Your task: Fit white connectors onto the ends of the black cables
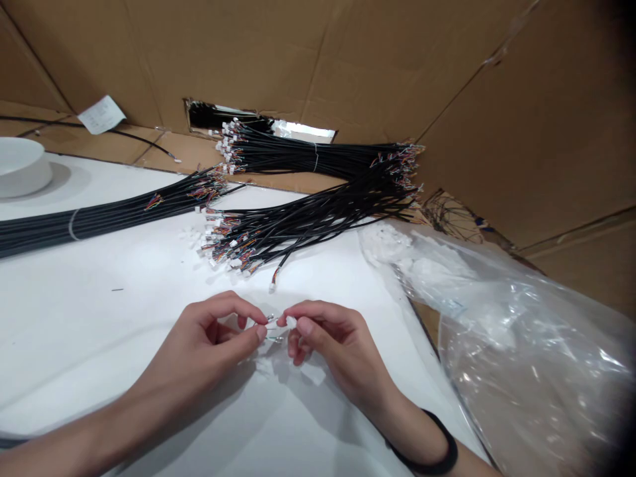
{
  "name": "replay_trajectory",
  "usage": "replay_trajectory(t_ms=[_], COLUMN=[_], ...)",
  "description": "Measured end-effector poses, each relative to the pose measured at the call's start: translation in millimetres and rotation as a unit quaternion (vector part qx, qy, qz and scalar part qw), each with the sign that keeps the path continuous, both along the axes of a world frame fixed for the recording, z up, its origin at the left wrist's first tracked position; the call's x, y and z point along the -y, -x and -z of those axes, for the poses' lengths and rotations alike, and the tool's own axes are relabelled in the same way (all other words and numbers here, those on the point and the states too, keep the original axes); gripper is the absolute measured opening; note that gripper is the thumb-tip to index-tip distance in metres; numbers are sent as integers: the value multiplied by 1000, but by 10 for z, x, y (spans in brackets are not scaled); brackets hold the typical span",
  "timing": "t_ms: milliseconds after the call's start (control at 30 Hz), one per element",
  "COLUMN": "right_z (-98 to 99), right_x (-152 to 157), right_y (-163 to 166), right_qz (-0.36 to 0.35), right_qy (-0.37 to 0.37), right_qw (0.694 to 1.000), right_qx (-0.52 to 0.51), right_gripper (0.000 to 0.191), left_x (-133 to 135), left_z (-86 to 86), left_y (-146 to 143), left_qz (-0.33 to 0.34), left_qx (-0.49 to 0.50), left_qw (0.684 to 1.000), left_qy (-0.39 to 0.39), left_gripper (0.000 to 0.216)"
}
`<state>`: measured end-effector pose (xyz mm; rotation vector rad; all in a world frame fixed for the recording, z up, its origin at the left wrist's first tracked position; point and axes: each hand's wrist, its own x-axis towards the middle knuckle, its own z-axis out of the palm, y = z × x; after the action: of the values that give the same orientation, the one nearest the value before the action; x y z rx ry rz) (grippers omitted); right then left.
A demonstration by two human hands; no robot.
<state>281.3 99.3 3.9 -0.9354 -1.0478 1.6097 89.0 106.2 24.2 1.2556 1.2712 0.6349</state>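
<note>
You pinch a tiny white plug (291,322) in the fingertips of your right hand (340,344). Your left hand (218,338) pinches thin wires (271,319) right beside it, just above the white table (99,318). Bunches of black cables (308,222) lie past your hands.

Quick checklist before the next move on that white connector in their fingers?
1. Right hand holds white connector: ok, pinched at the fingertips.
2. Left hand holds thin wires: ok, pinched close to the connector.
3. Wires seated in connector: cannot tell, too small.
4. Loose black cable bundle apart from hands: ok.
5. Same bundle tied: not ok, no tie visible.
6. Plastic bag apart from hands: ok.
</note>
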Motion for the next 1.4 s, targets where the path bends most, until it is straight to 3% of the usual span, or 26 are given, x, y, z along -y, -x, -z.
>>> replay_trajectory(t_ms=[533,800,1033,1400], right_z=[-45,-44,-41,-35], right_x=[2,8,11,33], right_y=[11,26,3,-4], right_qz=[-18,1,-4,4], right_qy=[0,0,-7,1], right_qw=[1000,1000,998,997], right_qx=[23,24,58,82], right_gripper=[15,16,19,24], left_x=[3,4,27,29], left_z=[12,-60,-148,-104], left_y=[-9,-17,-29,5], left_qz=[-3,-9,-6,-13], left_qx=[-31,-18,-5,15], left_qw=[998,997,1000,1000], left_qy=[-58,-79,12,-20], left_gripper=[23,23,26,22])
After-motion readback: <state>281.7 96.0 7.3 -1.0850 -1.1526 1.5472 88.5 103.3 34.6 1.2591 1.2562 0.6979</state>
